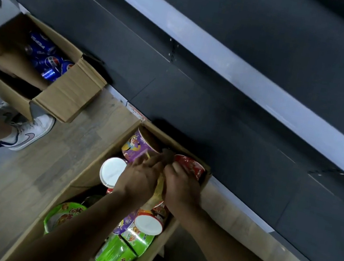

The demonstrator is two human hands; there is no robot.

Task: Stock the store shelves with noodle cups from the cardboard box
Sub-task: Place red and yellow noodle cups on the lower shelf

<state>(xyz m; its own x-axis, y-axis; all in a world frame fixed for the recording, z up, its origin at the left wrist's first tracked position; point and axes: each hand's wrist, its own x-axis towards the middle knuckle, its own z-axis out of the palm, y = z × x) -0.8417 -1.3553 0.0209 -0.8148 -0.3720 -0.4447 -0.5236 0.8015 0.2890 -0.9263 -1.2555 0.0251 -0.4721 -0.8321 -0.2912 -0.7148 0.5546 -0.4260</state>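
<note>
At lower centre, inside the cardboard box [89, 174], your right hand [181, 188] is gripping a red noodle cup [191, 165]. Your left hand [138, 178] is touching a purple noodle cup [136, 147]; its grasp is unclear.

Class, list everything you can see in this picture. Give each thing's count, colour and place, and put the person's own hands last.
Noodle box: one, brown cardboard, open on the floor, lower middle.
Noodle cups: about ten showing, purple, red and green, some with white ends, jumbled in that box; the arms hide others.
Can box: one, brown cardboard, open on the floor, upper left.
Cans: several, blue, inside the Can box.
Shelves: at least two tiers, dark grey with pale front strips, across the top and right.
Floor: light brown, wood-look.
Sneaker: one, white, on another person's foot beside the Can box.
Left hand: in the Noodle box by the purple cup; grip unclear.
Right hand: against the red cup; grip unclear.
</note>
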